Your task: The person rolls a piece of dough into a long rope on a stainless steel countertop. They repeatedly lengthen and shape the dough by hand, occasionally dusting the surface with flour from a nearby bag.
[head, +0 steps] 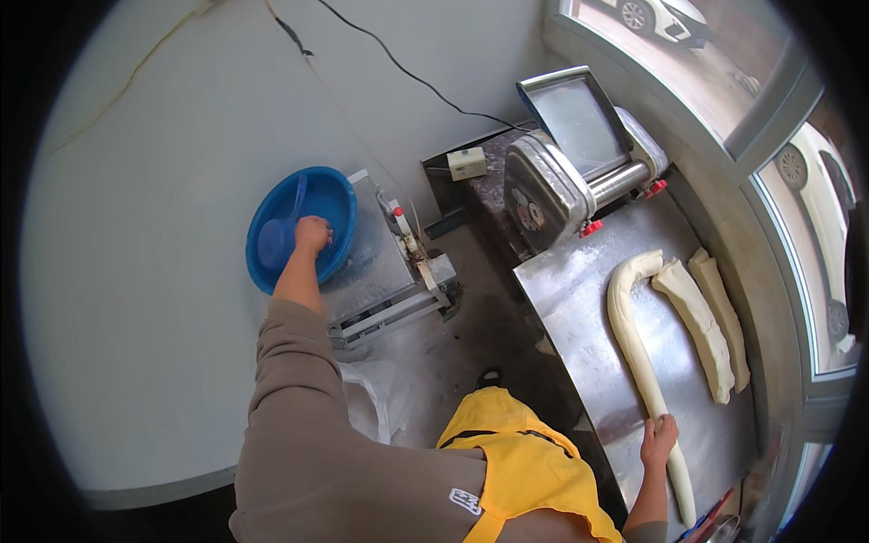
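Observation:
My left hand (313,234) reaches into a round blue plastic basin (252,234), its fingers bent and partly hidden. Beside it in the basin lies a translucent blue plastic ladle (276,243), handle leaning toward the far rim. I cannot tell whether my left fingers hold anything. On the steel worktable (567,319) to the right, my right hand (660,438) grips a long rope of dough (633,339) along its lower half. The rope bends over at its far end. Two flatter dough strips, one nearer (699,332) and one farther (725,319), lie alongside toward the window.
A steel dough-rolling machine (543,197) with red knobs stands at the table's far end. A small box (467,163) sits beside it. The basin rests on a platform scale (370,265). Below is a white plastic bag (380,394). Windows line the right side.

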Motion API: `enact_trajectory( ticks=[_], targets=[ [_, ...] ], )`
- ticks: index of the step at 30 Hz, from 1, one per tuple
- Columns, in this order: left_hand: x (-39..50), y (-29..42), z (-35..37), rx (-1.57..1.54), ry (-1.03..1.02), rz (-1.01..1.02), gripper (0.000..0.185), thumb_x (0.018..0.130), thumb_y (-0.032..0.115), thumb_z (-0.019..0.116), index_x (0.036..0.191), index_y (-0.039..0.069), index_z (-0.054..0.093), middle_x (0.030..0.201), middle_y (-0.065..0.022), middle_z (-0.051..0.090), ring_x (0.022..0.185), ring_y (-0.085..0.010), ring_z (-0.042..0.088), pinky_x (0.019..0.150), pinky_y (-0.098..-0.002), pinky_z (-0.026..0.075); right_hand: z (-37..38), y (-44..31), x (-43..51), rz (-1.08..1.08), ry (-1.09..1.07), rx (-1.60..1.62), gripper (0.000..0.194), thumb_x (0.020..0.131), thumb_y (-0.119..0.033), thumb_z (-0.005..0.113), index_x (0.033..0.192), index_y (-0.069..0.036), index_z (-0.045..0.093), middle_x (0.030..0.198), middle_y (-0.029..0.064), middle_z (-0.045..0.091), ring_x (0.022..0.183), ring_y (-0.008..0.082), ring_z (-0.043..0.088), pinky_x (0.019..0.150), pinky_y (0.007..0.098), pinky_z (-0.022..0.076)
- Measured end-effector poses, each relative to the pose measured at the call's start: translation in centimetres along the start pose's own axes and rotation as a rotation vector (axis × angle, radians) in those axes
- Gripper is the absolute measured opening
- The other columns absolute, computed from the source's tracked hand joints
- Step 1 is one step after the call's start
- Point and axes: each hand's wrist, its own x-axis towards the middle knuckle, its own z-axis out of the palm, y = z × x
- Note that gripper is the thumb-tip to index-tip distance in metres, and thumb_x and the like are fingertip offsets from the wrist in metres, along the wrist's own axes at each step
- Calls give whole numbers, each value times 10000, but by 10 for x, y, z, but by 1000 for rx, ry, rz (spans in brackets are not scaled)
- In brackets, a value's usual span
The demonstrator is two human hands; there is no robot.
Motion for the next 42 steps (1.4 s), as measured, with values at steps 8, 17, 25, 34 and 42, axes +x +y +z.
enact_trajectory(
  ticks=[8, 17, 25, 34, 42],
  targets=[
    [2, 26, -16, -37, 361, 386, 491, 1071, 305, 685, 1483, 39, 708, 1494, -245, 710, 1416, -420, 654, 1201, -479, 491, 13, -8, -5, -2, 126, -28, 427, 1004, -244, 770, 1309, 40, 677, 1454, 287, 653, 1397, 488, 558, 1211, 563, 436],
    [-191, 149, 66, -868, -267, 359, 228, 1146, 269, 627, 996, 103, 672, 836, -10, 648, 699, -112, 608, 624, -283, 502, -6, -89, 7, 129, 263, 414, 461, 1103, -310, 686, 1371, 65, 689, 1389, 255, 722, 1316, 418, 660, 1145, 486, 498],
    [-558, 202, 275, -746, -1376, 271, 232, 1177, 273, 579, 1084, 70, 642, 904, -39, 674, 778, -160, 642, 705, -313, 534, -12, -247, 34, 384, -395, 2118, 632, 1167, -588, 522, 1410, -21, 657, 1435, 135, 698, 1330, 252, 667, 1130, 374, 523],
    [-669, 189, 341, -379, -1187, 1334, 743, 1224, 466, 265, 1796, -1, 179, 1883, -214, 139, 1757, -379, 11, 1398, -515, -27, -53, -150, 25, 641, 9, 2147, 701, 1211, -573, 396, 1636, -28, 514, 1665, 118, 546, 1523, 210, 506, 1301, 352, 362],
    [-574, 214, 482, 417, -375, 1630, 584, 1137, 408, 547, 1549, -5, 568, 1639, -215, 528, 1589, -454, 401, 1334, -679, 206, 16, 13, -20, -126, 315, 255, 697, 1118, -507, 599, 1599, -4, 556, 1648, 188, 566, 1597, 340, 463, 1364, 516, 285]
  ],
)
